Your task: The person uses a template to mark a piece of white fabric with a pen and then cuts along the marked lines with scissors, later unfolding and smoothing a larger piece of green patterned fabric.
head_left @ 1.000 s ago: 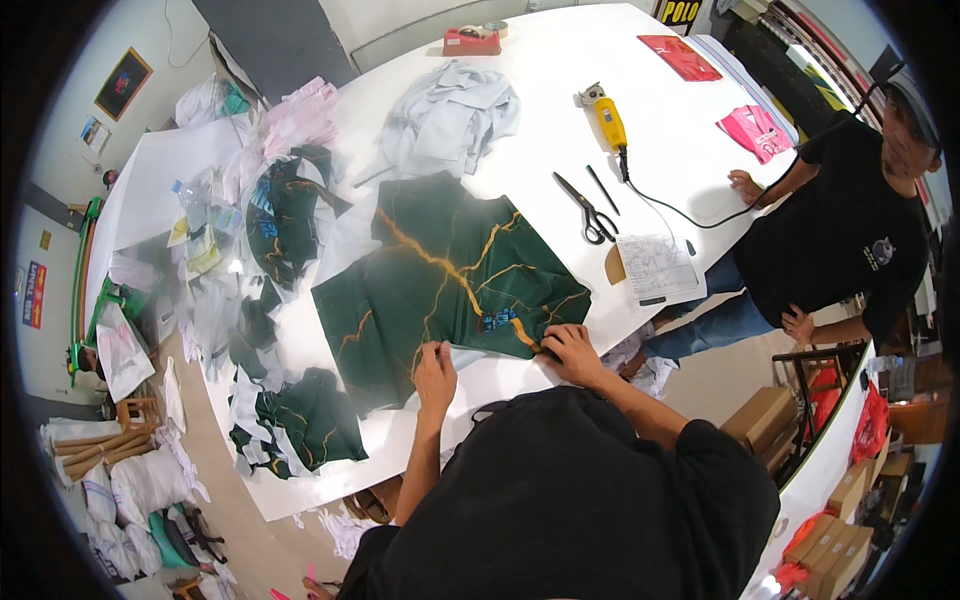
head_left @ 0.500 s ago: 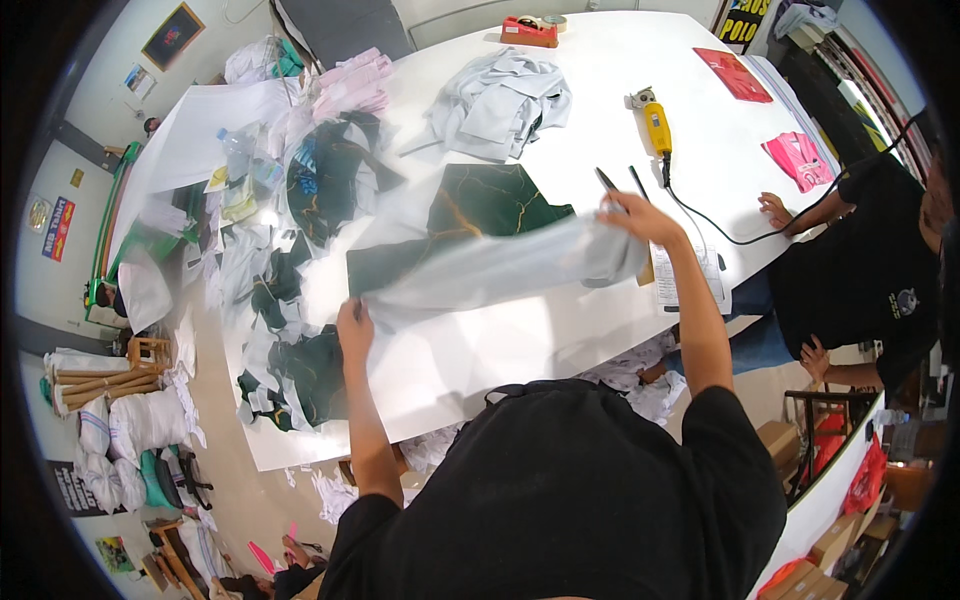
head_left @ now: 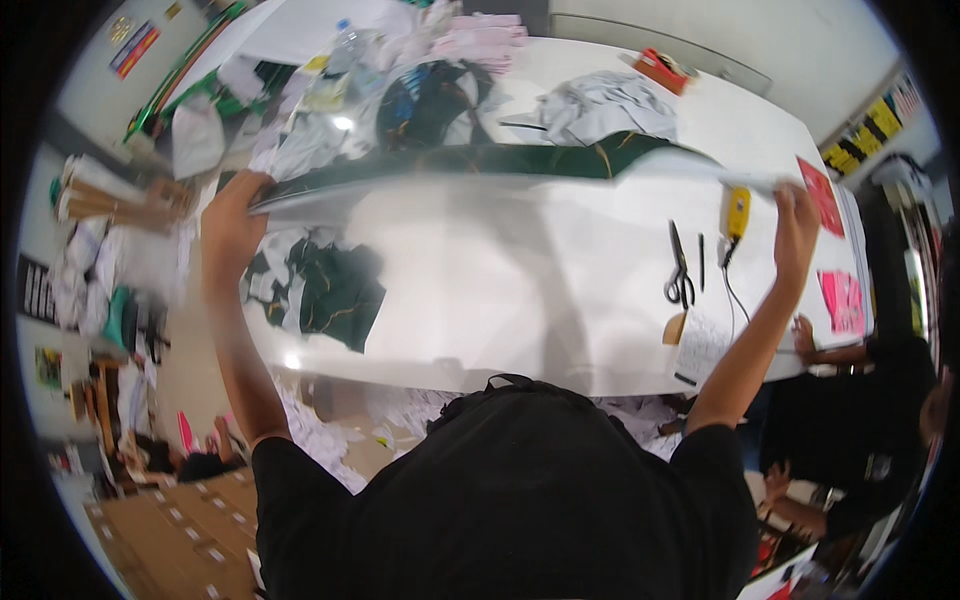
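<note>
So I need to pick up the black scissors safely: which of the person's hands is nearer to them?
Right. The right hand grips the lifted sheet's corner just up and right of the scissors; the left hand holds the far left corner.

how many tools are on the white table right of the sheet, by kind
scissors: 1
yellow corded tool: 1
dark pen-like stick: 1
total: 3

Dark green fabric [head_left: 560, 160] with gold veins, yellow tool [head_left: 738, 212], black scissors [head_left: 679, 270].
</note>
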Demonstrator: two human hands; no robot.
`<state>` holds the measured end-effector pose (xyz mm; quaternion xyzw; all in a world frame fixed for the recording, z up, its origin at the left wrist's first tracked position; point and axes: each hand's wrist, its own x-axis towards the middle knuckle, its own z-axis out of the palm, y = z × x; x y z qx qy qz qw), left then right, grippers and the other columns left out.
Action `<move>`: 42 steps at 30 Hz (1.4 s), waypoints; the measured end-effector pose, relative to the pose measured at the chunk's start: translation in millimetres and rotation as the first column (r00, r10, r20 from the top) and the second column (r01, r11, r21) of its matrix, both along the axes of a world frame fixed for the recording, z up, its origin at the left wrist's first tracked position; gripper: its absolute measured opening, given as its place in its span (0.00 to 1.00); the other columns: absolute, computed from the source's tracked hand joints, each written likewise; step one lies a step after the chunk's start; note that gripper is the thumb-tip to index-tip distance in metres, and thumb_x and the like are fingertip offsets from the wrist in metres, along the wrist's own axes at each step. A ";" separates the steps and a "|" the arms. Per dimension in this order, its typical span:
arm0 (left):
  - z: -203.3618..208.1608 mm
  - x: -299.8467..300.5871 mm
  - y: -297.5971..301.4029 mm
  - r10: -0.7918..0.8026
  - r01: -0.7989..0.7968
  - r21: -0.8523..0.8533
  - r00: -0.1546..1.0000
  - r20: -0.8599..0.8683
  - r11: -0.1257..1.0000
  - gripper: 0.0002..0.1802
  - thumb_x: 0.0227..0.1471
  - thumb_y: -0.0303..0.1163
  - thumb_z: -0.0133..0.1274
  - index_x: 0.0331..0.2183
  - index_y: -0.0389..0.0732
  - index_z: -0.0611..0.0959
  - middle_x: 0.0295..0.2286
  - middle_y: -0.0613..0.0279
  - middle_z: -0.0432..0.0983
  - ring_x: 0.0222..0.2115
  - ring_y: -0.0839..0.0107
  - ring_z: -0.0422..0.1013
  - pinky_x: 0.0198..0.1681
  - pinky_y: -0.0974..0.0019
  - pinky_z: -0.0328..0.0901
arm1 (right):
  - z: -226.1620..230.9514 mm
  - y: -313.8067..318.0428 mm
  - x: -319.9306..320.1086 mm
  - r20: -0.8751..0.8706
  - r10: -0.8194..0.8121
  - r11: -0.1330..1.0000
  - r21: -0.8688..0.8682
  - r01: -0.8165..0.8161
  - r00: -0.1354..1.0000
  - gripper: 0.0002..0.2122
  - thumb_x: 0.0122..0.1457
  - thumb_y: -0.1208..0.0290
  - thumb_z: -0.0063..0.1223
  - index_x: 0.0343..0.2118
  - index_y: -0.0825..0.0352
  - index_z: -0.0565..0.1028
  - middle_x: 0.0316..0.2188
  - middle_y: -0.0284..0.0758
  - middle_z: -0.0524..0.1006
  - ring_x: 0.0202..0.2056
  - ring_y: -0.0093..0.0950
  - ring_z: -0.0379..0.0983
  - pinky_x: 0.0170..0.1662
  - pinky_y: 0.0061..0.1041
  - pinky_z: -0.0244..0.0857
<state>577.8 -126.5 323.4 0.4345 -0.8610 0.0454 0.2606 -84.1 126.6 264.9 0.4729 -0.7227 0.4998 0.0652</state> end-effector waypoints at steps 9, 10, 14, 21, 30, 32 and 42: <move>-196.1 119.3 84.9 0.270 -0.073 0.656 0.941 -0.204 0.751 0.16 0.37 0.18 0.63 0.35 0.33 0.84 0.31 0.59 0.80 0.36 0.68 0.75 0.44 0.65 0.68 | -179.4 73.9 42.9 0.710 0.208 0.940 0.046 -0.339 0.673 0.07 0.59 0.83 0.56 0.40 0.73 0.78 0.35 0.32 0.79 0.37 0.19 0.74 0.44 0.18 0.66; -213.5 118.9 90.3 0.302 -0.095 0.704 0.937 -0.175 0.704 0.16 0.38 0.20 0.64 0.35 0.32 0.84 0.31 0.59 0.80 0.36 0.68 0.75 0.44 0.65 0.68 | -192.5 75.9 45.3 0.731 0.173 0.930 0.099 -0.354 0.660 0.07 0.59 0.83 0.56 0.40 0.72 0.78 0.35 0.31 0.79 0.36 0.18 0.74 0.42 0.18 0.66; -275.7 130.5 104.8 0.324 -0.127 0.812 0.943 -0.080 0.569 0.18 0.39 0.29 0.69 0.34 0.31 0.84 0.28 0.61 0.80 0.31 0.73 0.73 0.38 0.67 0.68 | -252.0 97.1 39.0 0.792 0.049 0.860 0.276 -0.429 0.609 0.09 0.55 0.82 0.60 0.40 0.72 0.78 0.31 0.30 0.79 0.32 0.17 0.73 0.38 0.17 0.66; -281.6 122.7 85.4 0.291 -0.138 0.951 0.955 0.054 0.276 0.20 0.43 0.37 0.71 0.31 0.32 0.82 0.22 0.69 0.72 0.25 0.79 0.65 0.28 0.69 0.61 | -269.2 108.8 33.6 0.832 0.005 0.785 0.340 -0.518 0.554 0.08 0.54 0.83 0.57 0.38 0.70 0.78 0.34 0.33 0.80 0.35 0.21 0.76 0.43 0.21 0.69; -304.8 137.2 18.6 0.613 0.213 0.908 0.680 -0.403 0.361 0.18 0.57 0.35 0.59 0.46 0.35 0.80 0.34 0.67 0.75 0.35 0.78 0.70 0.37 0.72 0.65 | -252.2 46.3 -10.2 0.788 0.130 0.765 0.306 -0.566 0.601 0.04 0.58 0.82 0.55 0.35 0.67 0.77 0.30 0.27 0.77 0.33 0.18 0.71 0.40 0.18 0.64; -326.3 153.7 -10.5 0.653 0.155 0.893 0.631 -0.419 0.423 0.22 0.58 0.37 0.57 0.49 0.34 0.78 0.37 0.66 0.75 0.37 0.77 0.70 0.39 0.73 0.65 | -258.8 9.8 -21.4 0.807 0.133 0.771 0.280 -0.572 0.575 0.03 0.60 0.79 0.56 0.36 0.65 0.76 0.29 0.24 0.74 0.30 0.15 0.67 0.37 0.16 0.61; -384.8 69.4 -176.1 0.672 -0.034 0.813 0.584 -0.456 0.582 0.12 0.57 0.39 0.60 0.34 0.40 0.83 0.24 0.75 0.70 0.25 0.82 0.64 0.28 0.72 0.61 | -302.0 -161.2 -55.5 0.660 -0.098 0.838 0.458 -0.296 0.745 0.13 0.57 0.67 0.64 0.40 0.69 0.80 0.28 0.27 0.78 0.29 0.17 0.70 0.35 0.21 0.65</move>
